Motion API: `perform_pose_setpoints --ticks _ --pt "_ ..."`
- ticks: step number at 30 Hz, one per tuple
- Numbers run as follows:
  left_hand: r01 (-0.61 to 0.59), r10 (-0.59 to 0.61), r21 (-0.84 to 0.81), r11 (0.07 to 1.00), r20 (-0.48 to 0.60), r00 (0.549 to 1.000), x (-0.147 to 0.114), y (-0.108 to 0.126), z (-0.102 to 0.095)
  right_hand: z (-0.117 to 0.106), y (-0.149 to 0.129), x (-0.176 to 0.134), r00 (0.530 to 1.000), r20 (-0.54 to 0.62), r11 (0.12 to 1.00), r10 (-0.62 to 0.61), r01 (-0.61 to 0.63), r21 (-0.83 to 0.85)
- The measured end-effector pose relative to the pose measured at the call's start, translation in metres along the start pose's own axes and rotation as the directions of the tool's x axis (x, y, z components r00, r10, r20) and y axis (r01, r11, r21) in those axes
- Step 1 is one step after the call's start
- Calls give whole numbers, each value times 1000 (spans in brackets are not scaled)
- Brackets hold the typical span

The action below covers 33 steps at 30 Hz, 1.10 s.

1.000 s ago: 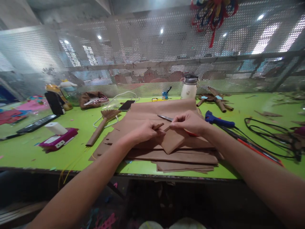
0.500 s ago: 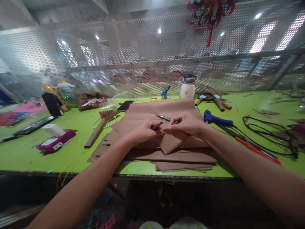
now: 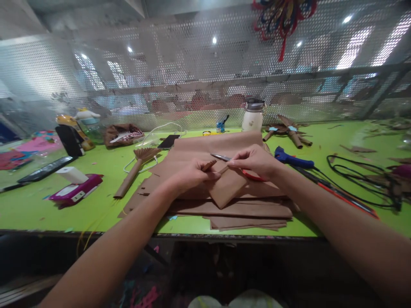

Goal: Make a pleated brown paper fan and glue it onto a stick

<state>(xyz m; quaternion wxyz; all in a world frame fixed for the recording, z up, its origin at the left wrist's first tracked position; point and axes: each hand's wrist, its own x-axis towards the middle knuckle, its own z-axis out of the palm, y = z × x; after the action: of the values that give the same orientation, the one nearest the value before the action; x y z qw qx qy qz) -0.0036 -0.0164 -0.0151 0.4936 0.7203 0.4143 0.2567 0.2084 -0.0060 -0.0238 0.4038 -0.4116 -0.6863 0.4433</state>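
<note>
Both hands hold a squarish piece of brown paper [image 3: 227, 188] over a stack of larger brown paper sheets [image 3: 199, 147]. My left hand [image 3: 195, 173] is closed on its left edge, with a small dark brown folded or rolled strip [image 3: 209, 165] sticking up between the fingers. My right hand [image 3: 248, 160] pinches the paper's upper edge, which looks turned over into a narrow fold. Scissors [image 3: 220, 157] with red handles lie on the sheets, partly hidden beneath my right hand.
A blue glue gun [image 3: 293, 159] and coiled black cable [image 3: 359, 184] lie right. To the left are a fan-topped paper tube [image 3: 130, 177] and a purple power strip [image 3: 77, 190]. A white bottle [image 3: 252, 116] stands behind, before a perforated metal screen [image 3: 192, 85].
My right hand has risen slightly and moved a little apart from my left along the paper's edge. The paper has shifted slightly left, and the scissors' red handle now shows.
</note>
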Motion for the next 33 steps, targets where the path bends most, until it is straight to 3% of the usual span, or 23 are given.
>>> perform_pose_setpoints --ticks 5,8,11,13,20,25,33 --pt "47 -49 -86 995 -17 999 1 -3 -3 -14 4 6 995 -103 990 7 7 142" --pt "55 -54 -126 991 8 999 1 -3 -2 -10 1 4 1000 -16 978 2 1 208" --pt "48 -45 -158 986 23 999 1 -1 0 3 -4 -1 994 108 990 -17 2 140" --pt "41 -36 -167 985 36 999 1 0 1 10 -5 -3 992 129 997 -9 -2 84" --pt "79 -69 -161 984 68 995 -4 2 3 5 3 1 999 -46 1000 -19 18 -25" --pt "40 -33 -108 993 71 997 -3 2 3 -2 6 4 998 -60 999 -13 10 -36" --pt "-34 29 175 984 33 999 2 2 -10 -4 3 3 991 -103 997 79 -78 13"
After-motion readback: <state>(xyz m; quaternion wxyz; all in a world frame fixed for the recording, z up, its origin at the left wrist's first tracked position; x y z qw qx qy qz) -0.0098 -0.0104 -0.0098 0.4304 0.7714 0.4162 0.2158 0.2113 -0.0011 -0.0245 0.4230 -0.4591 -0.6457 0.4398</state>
